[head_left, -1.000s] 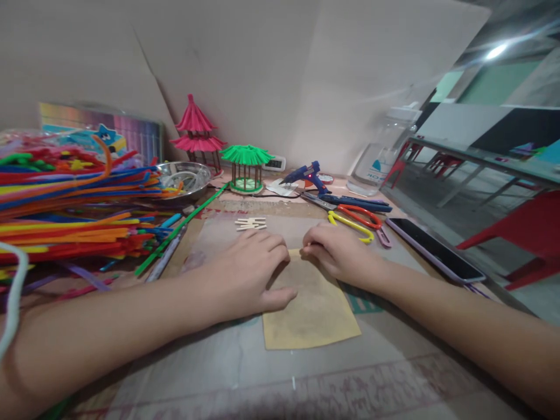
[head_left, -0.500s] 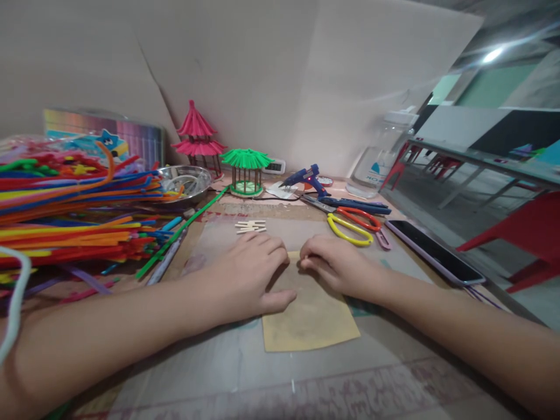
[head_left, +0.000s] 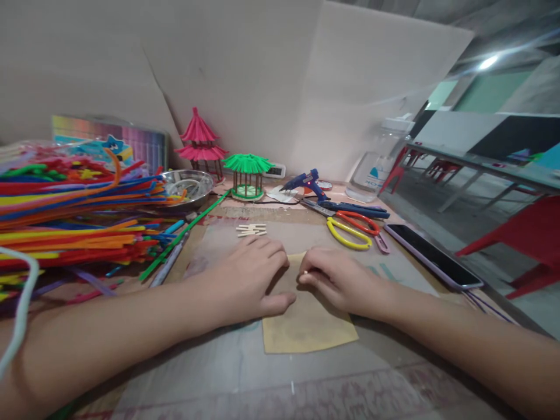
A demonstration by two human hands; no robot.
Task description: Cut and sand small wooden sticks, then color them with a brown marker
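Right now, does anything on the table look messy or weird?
Yes. The pipe cleaners sprawl in a loose heap at the left, one green strand slanting out alone. The glue gun at the back shows a red light, untouched.

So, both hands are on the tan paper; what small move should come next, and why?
Probably set what looks like a small pale piece, pinched by the right hand, down on the tan paper. The left hand lies flat on the sheet and steadies it, and the piece is just above the sheet's far part.
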